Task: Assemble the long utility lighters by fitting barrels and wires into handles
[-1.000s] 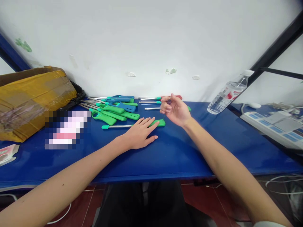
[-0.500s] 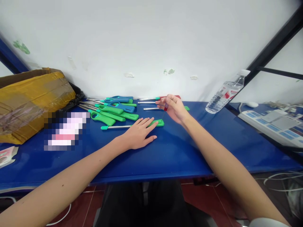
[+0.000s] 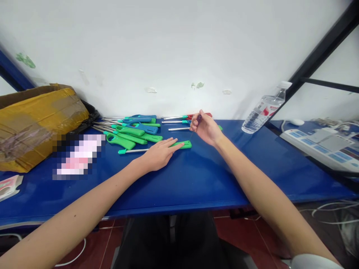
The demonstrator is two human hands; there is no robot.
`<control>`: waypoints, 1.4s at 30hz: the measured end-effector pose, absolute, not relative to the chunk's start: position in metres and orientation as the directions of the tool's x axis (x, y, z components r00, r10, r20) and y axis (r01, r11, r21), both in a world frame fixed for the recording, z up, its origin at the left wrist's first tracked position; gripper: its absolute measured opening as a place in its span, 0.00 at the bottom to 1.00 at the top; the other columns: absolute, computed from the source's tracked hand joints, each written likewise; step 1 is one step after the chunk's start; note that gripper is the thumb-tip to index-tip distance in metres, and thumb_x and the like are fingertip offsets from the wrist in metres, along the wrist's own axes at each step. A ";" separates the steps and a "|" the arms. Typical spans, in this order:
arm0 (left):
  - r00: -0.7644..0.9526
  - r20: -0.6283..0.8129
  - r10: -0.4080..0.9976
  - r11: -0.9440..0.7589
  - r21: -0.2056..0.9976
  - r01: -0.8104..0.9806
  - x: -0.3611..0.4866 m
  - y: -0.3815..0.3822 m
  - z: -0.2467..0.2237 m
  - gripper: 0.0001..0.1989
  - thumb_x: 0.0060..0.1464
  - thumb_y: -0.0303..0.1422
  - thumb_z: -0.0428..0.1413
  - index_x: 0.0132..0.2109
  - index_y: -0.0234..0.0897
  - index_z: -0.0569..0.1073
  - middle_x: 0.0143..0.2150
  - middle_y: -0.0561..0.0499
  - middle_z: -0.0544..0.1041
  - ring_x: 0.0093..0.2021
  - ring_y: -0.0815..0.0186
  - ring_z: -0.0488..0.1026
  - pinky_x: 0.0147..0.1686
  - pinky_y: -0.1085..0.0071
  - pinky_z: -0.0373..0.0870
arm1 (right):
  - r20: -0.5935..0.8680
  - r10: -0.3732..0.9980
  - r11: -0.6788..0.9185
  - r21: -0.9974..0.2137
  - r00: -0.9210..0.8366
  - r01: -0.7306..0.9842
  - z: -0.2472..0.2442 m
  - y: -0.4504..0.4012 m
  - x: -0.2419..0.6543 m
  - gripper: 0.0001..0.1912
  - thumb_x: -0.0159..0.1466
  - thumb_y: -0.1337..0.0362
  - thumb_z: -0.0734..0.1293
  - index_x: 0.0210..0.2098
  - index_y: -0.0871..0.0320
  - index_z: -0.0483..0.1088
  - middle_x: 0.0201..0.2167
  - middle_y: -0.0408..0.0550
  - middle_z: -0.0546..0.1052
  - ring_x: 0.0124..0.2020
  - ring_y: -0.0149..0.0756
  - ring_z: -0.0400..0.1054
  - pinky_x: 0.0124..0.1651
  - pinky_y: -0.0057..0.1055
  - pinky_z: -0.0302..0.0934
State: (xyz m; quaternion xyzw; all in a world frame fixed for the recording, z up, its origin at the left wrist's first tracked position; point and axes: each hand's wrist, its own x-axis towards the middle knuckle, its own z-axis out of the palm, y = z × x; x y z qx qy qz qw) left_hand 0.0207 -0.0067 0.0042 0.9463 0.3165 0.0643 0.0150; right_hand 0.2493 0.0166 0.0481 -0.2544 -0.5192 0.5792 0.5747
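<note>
On the blue table lies a green long-nozzle lighter (image 3: 183, 144), its metal tube pointing left to a turquoise tip. Across its body rests my left hand (image 3: 158, 155), fingers stretched out and pressing it flat; the thumb is mostly hidden. My right hand (image 3: 207, 129) is closed around a small screwdriver (image 3: 199, 118), whose handle is largely covered by the fingers. Its thin shaft slants down to the right end of the green lighter, seemingly touching near a small hole. Behind the right hand, more lighters (image 3: 175, 129) lie partly hidden, with red and green bodies.
A heap of green and blue lighters (image 3: 130, 130) lies left of centre. Further left are a taped cardboard box (image 3: 42, 123) and a blurred pink-and-white item (image 3: 80, 153). A water bottle (image 3: 262, 110) leans at the right, beside a white power strip (image 3: 319, 145).
My left hand's fingers have drawn together over the green lighter, and its thumb has tucked in. My right hand has turned slightly, with the screwdriver still over the lighter's right end.
</note>
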 end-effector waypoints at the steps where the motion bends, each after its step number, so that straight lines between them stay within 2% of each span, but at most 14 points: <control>1: 0.795 0.116 0.596 -0.803 0.060 0.593 0.020 -0.005 0.003 0.26 0.71 0.29 0.37 0.72 0.45 0.54 0.72 0.43 0.57 0.72 0.57 0.52 0.68 0.54 0.53 | 0.314 0.928 0.223 -0.900 -0.203 -0.374 0.047 0.018 0.251 0.21 0.57 0.43 0.73 0.26 0.55 0.71 0.21 0.38 0.66 0.24 0.28 0.62 0.32 0.29 0.62; 5: 0.806 0.136 0.576 -0.815 0.018 0.579 0.020 -0.003 -0.002 0.26 0.72 0.37 0.36 0.73 0.41 0.51 0.73 0.40 0.53 0.73 0.56 0.49 0.70 0.53 0.48 | 0.334 0.928 0.278 -0.916 -0.165 -0.291 0.042 0.020 0.250 0.23 0.51 0.41 0.76 0.27 0.55 0.72 0.25 0.42 0.72 0.31 0.33 0.69 0.37 0.31 0.65; 11: 0.807 0.148 0.571 -0.819 0.040 0.572 0.019 -0.001 -0.004 0.27 0.73 0.42 0.34 0.73 0.41 0.51 0.74 0.42 0.50 0.74 0.57 0.46 0.70 0.54 0.46 | 0.317 0.941 0.257 -0.896 -0.116 -0.361 0.043 0.015 0.238 0.25 0.45 0.47 0.80 0.25 0.55 0.68 0.28 0.40 0.73 0.35 0.32 0.71 0.41 0.31 0.66; 13: 0.810 0.152 0.567 -0.822 0.044 0.567 0.019 0.000 -0.005 0.27 0.73 0.42 0.33 0.73 0.41 0.51 0.74 0.42 0.50 0.74 0.57 0.46 0.70 0.55 0.46 | 0.289 0.948 0.217 -0.893 -0.132 -0.394 0.044 0.014 0.238 0.25 0.46 0.46 0.80 0.27 0.54 0.66 0.25 0.38 0.70 0.31 0.30 0.69 0.40 0.31 0.65; 16: 0.811 0.151 0.565 -0.823 0.034 0.567 0.019 0.000 -0.006 0.27 0.73 0.42 0.33 0.73 0.40 0.51 0.74 0.41 0.50 0.74 0.57 0.46 0.70 0.55 0.46 | 0.248 0.953 0.152 -0.887 -0.172 -0.436 0.047 0.014 0.241 0.22 0.54 0.44 0.75 0.28 0.52 0.66 0.19 0.34 0.59 0.22 0.29 0.59 0.37 0.30 0.64; 19: 0.809 0.140 0.571 -0.819 0.027 0.573 0.019 0.000 -0.006 0.27 0.73 0.42 0.33 0.73 0.39 0.51 0.74 0.40 0.51 0.74 0.57 0.46 0.70 0.55 0.46 | 0.219 0.956 0.114 -0.891 -0.196 -0.440 0.048 0.016 0.244 0.22 0.61 0.39 0.67 0.30 0.52 0.69 0.19 0.35 0.56 0.20 0.30 0.55 0.35 0.31 0.63; 23: 0.807 0.138 0.574 -0.817 0.028 0.577 0.020 -0.002 -0.004 0.27 0.73 0.42 0.33 0.73 0.39 0.51 0.74 0.40 0.51 0.74 0.56 0.47 0.70 0.54 0.47 | 0.241 0.951 0.146 -0.901 -0.193 -0.408 0.044 0.021 0.247 0.23 0.58 0.38 0.69 0.30 0.53 0.70 0.22 0.38 0.63 0.24 0.30 0.59 0.34 0.30 0.63; 29: 0.794 0.143 0.591 -0.804 0.025 0.594 0.022 -0.004 -0.004 0.27 0.72 0.42 0.34 0.72 0.40 0.53 0.74 0.41 0.50 0.73 0.55 0.48 0.70 0.53 0.47 | 0.334 0.938 0.295 -0.911 -0.096 -0.286 0.037 0.024 0.245 0.25 0.49 0.41 0.76 0.30 0.55 0.72 0.29 0.43 0.74 0.33 0.32 0.68 0.37 0.31 0.64; 32: 0.792 0.145 0.593 -0.802 0.020 0.596 0.022 -0.005 -0.003 0.27 0.72 0.42 0.34 0.72 0.41 0.54 0.74 0.42 0.51 0.73 0.55 0.48 0.70 0.53 0.47 | 0.356 0.930 0.312 -0.893 -0.086 -0.325 0.040 0.020 0.240 0.22 0.50 0.47 0.78 0.28 0.55 0.69 0.33 0.43 0.76 0.40 0.34 0.72 0.41 0.31 0.65; 35: 0.790 0.144 0.596 -0.800 0.021 0.600 0.022 -0.005 -0.003 0.27 0.72 0.42 0.34 0.72 0.41 0.54 0.74 0.42 0.52 0.73 0.55 0.49 0.70 0.53 0.48 | 0.341 0.931 0.262 -0.871 -0.128 -0.415 0.046 0.015 0.238 0.19 0.53 0.51 0.77 0.27 0.54 0.65 0.39 0.43 0.79 0.44 0.37 0.73 0.44 0.34 0.66; 38: 0.789 0.141 0.598 -0.798 0.018 0.602 0.022 -0.005 -0.002 0.27 0.72 0.42 0.35 0.72 0.42 0.54 0.74 0.42 0.51 0.73 0.54 0.49 0.70 0.53 0.48 | 0.327 0.922 0.206 -0.868 -0.208 -0.451 0.049 0.014 0.240 0.14 0.58 0.51 0.72 0.31 0.53 0.68 0.29 0.42 0.77 0.35 0.36 0.72 0.41 0.35 0.66; 40: 0.791 0.137 0.596 -0.800 0.014 0.600 0.022 -0.005 -0.002 0.27 0.72 0.43 0.35 0.72 0.41 0.54 0.74 0.41 0.51 0.73 0.54 0.49 0.70 0.53 0.48 | 0.319 0.921 0.194 -0.873 -0.224 -0.447 0.049 0.014 0.242 0.13 0.60 0.51 0.70 0.32 0.53 0.71 0.21 0.39 0.69 0.26 0.33 0.66 0.37 0.33 0.65; 42: 0.793 0.133 0.594 -0.801 0.013 0.598 0.023 -0.005 -0.001 0.27 0.72 0.44 0.35 0.72 0.41 0.54 0.74 0.40 0.52 0.73 0.54 0.49 0.69 0.53 0.49 | 0.298 0.930 0.184 -0.884 -0.214 -0.431 0.049 0.014 0.243 0.15 0.63 0.49 0.68 0.31 0.53 0.72 0.18 0.36 0.59 0.21 0.31 0.57 0.34 0.32 0.63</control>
